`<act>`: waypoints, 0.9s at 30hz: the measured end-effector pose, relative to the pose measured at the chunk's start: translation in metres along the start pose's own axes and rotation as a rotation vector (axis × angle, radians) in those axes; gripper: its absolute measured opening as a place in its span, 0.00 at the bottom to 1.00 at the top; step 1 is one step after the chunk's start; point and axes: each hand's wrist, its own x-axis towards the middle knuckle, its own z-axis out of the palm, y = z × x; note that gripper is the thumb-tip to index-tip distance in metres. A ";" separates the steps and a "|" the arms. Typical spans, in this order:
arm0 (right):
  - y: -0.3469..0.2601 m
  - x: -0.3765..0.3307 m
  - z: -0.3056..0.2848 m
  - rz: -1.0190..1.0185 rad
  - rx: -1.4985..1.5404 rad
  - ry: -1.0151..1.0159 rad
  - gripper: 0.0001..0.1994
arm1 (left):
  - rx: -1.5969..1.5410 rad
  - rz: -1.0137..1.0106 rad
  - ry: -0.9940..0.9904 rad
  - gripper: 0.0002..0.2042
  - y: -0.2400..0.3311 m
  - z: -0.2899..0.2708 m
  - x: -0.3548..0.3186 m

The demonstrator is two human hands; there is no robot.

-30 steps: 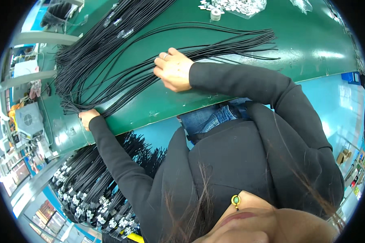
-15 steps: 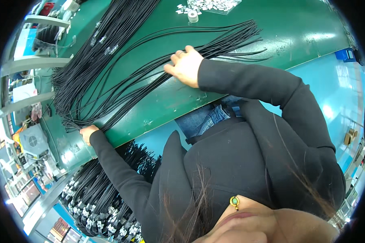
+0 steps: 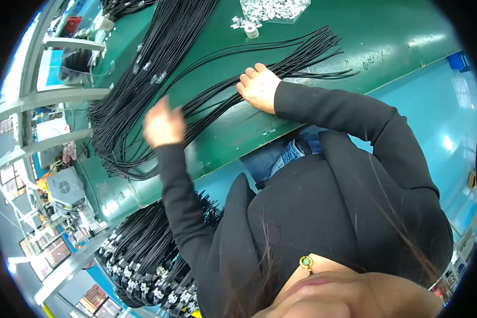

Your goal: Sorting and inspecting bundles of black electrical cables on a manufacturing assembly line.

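The black cable bundle (image 3: 259, 63) lies flat on the green table (image 3: 387, 37), its long axis running from lower left to upper right, loose ends pointing upper right. The right hand (image 3: 259, 87) presses on it, fingers spread. The left hand (image 3: 164, 124) is raised above the cables, blurred; its grip cannot be determined.

Right hand (image 3: 259, 87) rests on black cables (image 3: 159, 79); left hand (image 3: 163, 124) raised.
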 end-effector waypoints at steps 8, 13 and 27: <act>0.000 0.004 0.006 0.063 0.012 0.136 0.05 | -0.505 0.561 -0.314 0.13 0.100 0.055 0.062; 0.002 0.006 0.003 0.040 -0.004 0.108 0.05 | -0.559 0.264 -0.132 0.09 0.104 0.077 0.063; 0.068 0.006 -0.061 0.069 -0.095 -0.463 0.07 | -0.732 -0.080 0.207 0.09 0.105 0.091 0.073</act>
